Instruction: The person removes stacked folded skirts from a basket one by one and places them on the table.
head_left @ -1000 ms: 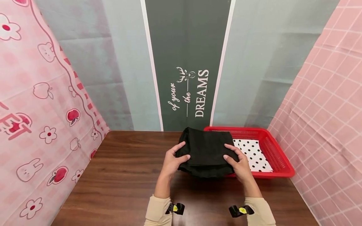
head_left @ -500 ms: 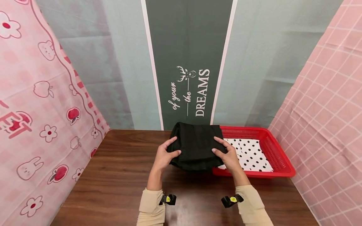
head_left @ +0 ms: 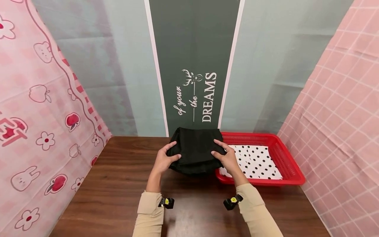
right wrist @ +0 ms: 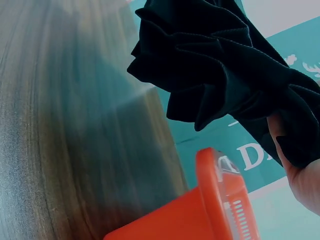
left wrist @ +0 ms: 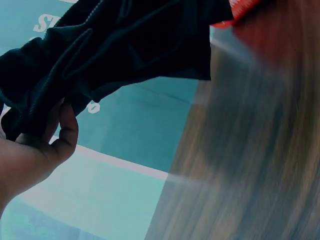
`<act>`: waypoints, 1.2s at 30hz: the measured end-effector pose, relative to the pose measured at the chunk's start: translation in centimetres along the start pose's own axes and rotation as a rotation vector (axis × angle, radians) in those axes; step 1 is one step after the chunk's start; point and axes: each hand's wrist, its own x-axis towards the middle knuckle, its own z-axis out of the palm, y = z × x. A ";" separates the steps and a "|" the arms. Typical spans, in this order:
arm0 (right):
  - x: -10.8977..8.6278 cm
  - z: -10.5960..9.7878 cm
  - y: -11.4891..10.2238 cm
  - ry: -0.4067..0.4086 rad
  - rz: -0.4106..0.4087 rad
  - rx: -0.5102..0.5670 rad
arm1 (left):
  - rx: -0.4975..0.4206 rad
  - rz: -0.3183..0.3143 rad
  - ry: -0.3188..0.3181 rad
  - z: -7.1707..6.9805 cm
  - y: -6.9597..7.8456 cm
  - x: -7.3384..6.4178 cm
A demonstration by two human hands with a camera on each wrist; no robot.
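A folded black cloth (head_left: 196,148), perhaps a garment, is held up off the table between both hands. My left hand (head_left: 162,161) grips its left edge, thumb on top and other fingers partly hidden by the fabric. My right hand (head_left: 228,159) holds the right edge the same way, just beside the basket's left end. In the left wrist view the curled fingers of the left hand (left wrist: 40,150) pinch the black cloth (left wrist: 125,45). Loose layered folds of the cloth (right wrist: 215,65) hang in the right wrist view, where the right hand (right wrist: 305,185) holds it.
A red plastic basket (head_left: 291,168) stands at the back right of the wooden table (head_left: 118,197). Inside it lies white cloth with black dots (head_left: 257,163). Patterned curtains (head_left: 118,65) rise behind and on both sides.
Both hands have carried the black cloth leftward and slightly back, away from over the basket. More of the basket and the dotted cloth now shows.
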 end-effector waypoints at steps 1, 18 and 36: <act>0.2 0.2 0.1 0.004 0.003 -0.011 | 0.017 0.001 0.010 -0.1 -0.2 0.2; 3.7 2.8 2.1 0.029 -0.007 -0.148 | 0.129 0.019 0.040 -2.8 -2.2 2.2; 6.7 6.2 3.2 0.113 0.093 -0.146 | 0.171 -0.082 0.130 -3.3 -4.5 5.1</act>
